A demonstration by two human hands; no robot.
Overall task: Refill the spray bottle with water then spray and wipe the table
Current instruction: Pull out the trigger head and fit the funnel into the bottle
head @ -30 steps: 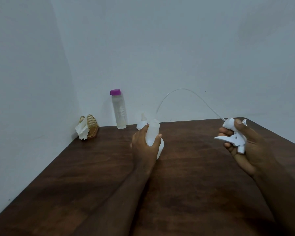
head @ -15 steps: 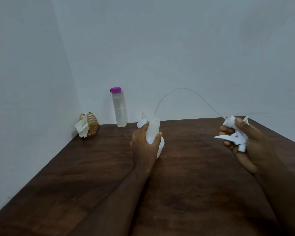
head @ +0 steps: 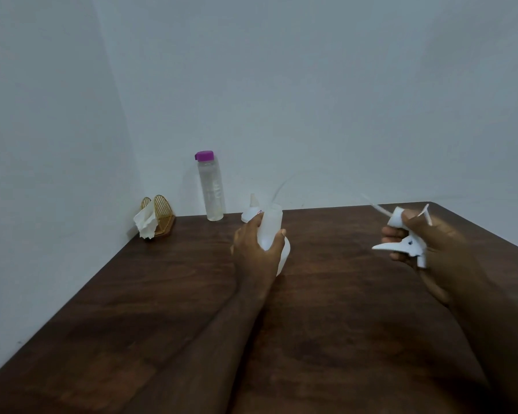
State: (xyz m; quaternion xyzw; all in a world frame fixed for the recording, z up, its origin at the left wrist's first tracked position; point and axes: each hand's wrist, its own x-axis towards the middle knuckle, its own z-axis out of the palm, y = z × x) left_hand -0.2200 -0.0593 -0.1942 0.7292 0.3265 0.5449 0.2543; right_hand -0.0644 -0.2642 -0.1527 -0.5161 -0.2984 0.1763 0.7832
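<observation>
My left hand [head: 256,249] grips the neck of the white spray bottle [head: 271,231], which stands open-topped on the dark wooden table [head: 162,294]. My right hand [head: 431,249] holds the white spray head [head: 407,245] off to the right, above the table. Its thin clear dip tube [head: 377,208] points up and left toward the bottle, blurred along most of its length. A clear water bottle [head: 211,189] with a purple cap stands upright at the back by the wall.
A small white dropper bottle [head: 251,212] sits just behind the spray bottle. A golden napkin holder [head: 159,216] with white tissue stands in the back left corner. Walls close the table's left and far sides.
My right hand has drawn the spray head slightly right and the tube has dropped lower, now blurred with motion. My left hand keeps the bottle in place.
</observation>
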